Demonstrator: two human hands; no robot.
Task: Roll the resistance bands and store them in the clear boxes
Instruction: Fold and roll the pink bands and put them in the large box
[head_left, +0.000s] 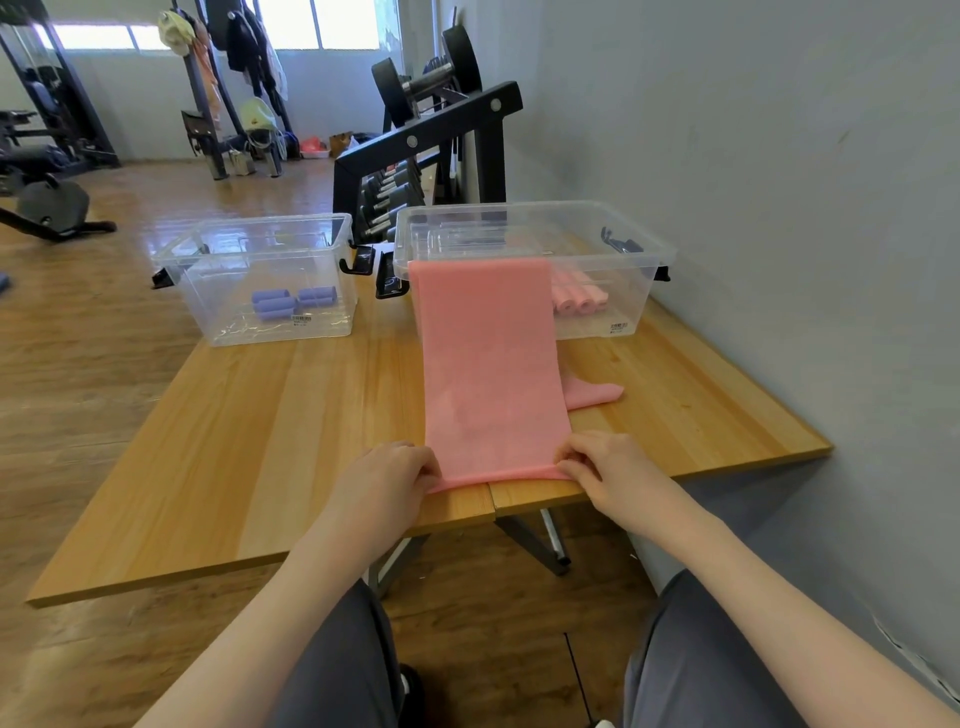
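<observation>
A long pink resistance band (488, 364) lies flat down the wooden table (260, 441), its far end draped over the front rim of the right clear box (639, 249). My left hand (387, 473) pinches the band's near left corner at the table's front edge. My right hand (605, 462) pinches the near right corner. Rolled pink bands (579, 299) lie inside the right box. The left clear box (208, 270) holds rolled purple bands (293, 302). Another pink piece (595, 395) sticks out from under the flat band on the right.
A grey wall runs along the table's right side. A black dumbbell rack (441, 140) stands behind the boxes. Gym equipment and a coat stand (218, 88) are on the wooden floor at the far left. My grey-trousered knees sit below the table edge.
</observation>
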